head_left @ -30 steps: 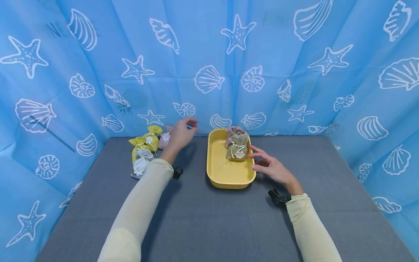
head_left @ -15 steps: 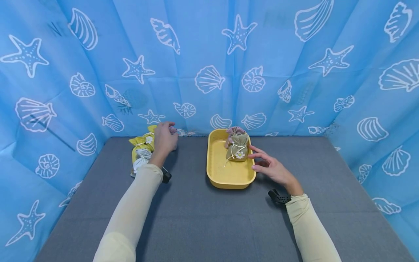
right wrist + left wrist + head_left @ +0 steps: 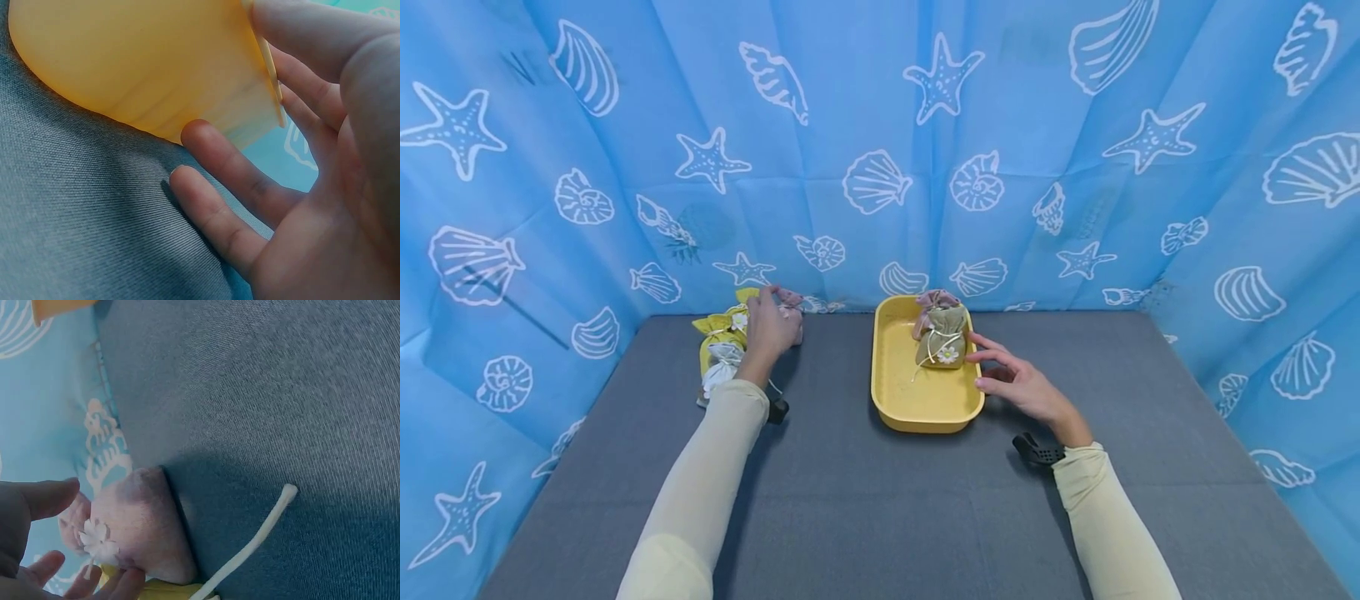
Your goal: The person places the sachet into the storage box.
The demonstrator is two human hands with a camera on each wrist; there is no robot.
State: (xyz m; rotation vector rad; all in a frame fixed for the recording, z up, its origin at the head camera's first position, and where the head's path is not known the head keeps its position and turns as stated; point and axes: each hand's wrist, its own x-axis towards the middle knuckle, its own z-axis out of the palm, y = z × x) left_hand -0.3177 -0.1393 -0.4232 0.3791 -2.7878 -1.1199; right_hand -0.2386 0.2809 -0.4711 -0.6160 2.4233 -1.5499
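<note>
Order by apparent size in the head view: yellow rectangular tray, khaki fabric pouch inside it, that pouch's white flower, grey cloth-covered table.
Largest to smallest:
1. Grey cloth-covered table
2. Yellow rectangular tray
3. Khaki fabric pouch
4. White flower

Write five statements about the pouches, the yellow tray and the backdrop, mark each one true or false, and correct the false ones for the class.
1. The person's right grip is beside the rounded rectangular yellow tray. True.
2. Four pouches show in the tray. False: two show, an olive-green cloth pouch and, behind it, a pink drawstring pouch.
3. The person's left grip is at another pink cloth pouch, outside the tray. True.
4. The backdrop is plain red. False: it is a blue fabric curtain printed with white seashells and starfish.
5. The olive-green pouch bears a white flower. True.
</note>
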